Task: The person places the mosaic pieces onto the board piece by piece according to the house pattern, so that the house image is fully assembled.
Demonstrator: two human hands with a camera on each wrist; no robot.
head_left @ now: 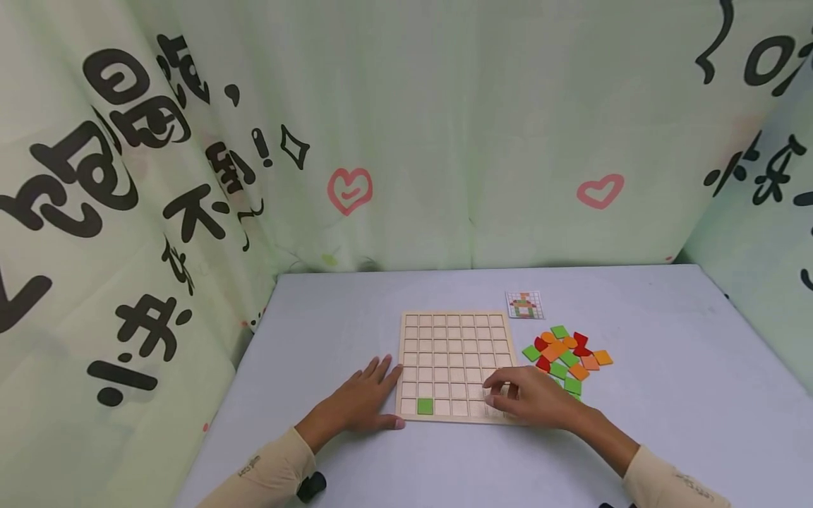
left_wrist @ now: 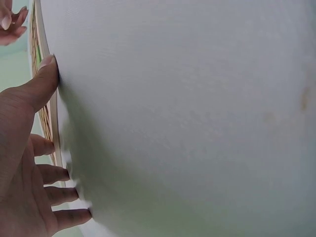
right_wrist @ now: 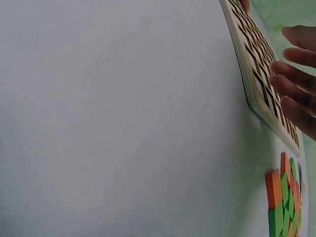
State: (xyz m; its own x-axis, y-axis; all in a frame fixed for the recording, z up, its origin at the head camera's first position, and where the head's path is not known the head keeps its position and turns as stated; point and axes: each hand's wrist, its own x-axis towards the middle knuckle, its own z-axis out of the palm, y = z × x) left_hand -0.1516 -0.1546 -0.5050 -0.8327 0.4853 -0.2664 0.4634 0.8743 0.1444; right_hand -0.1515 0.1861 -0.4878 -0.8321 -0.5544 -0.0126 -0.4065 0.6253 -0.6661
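Note:
A wooden grid board [head_left: 454, 347] lies flat on the table, with one green square tile [head_left: 425, 406] in a cell of its bottom row. My left hand [head_left: 365, 396] rests at the board's left edge, fingers spread and thumb [left_wrist: 47, 79] by the near corner. Over the board's lower right part hovers my right hand [head_left: 533, 396], its fingers loosely bent. In the right wrist view those fingers [right_wrist: 296, 76] stand apart from the thumb, and nothing shows between them. The hand hides several cells at that corner.
A loose pile of green, red and orange tiles [head_left: 562, 353] lies right of the board, partly behind the right hand. Behind it is a small pattern card [head_left: 524, 305]. A pale curtain [head_left: 470, 141] with black writing and red hearts surrounds the white table [head_left: 667, 353].

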